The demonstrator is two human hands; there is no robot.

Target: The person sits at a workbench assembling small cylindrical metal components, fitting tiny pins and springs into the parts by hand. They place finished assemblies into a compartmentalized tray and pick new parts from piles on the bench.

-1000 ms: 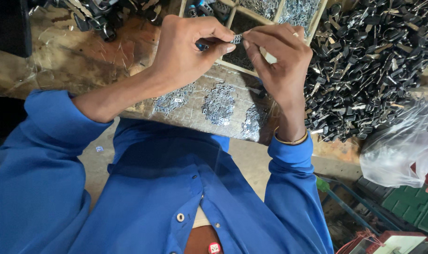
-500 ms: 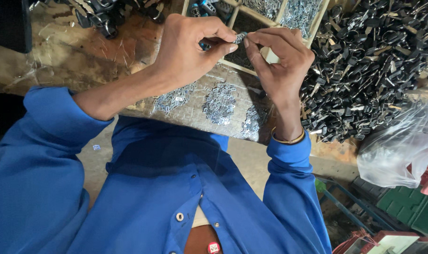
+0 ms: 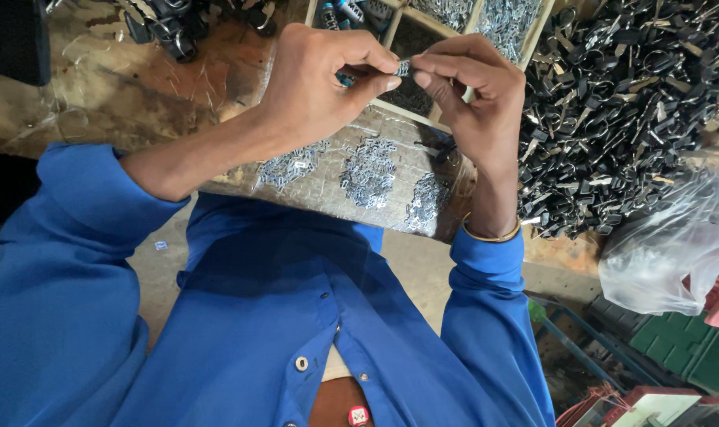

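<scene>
**Two hands pinch a small metal part above the worktop**

The left hand (image 3: 316, 87) and the right hand (image 3: 474, 99) meet above the far side of the plastic-covered worktop (image 3: 217, 87), fingers closed on a small silvery metal clip (image 3: 404, 68); its shape is mostly hidden by the fingertips. A dark blue-tipped piece (image 3: 345, 78) shows under the left thumb, too covered to make out. Below the hands lie three small heaps of silvery metal pieces (image 3: 367, 170). To the right, a large pile of black metal buckles (image 3: 628, 103) runs off the frame edge. A wooden divided tray (image 3: 474, 20) at the far edge is cut off.
</scene>
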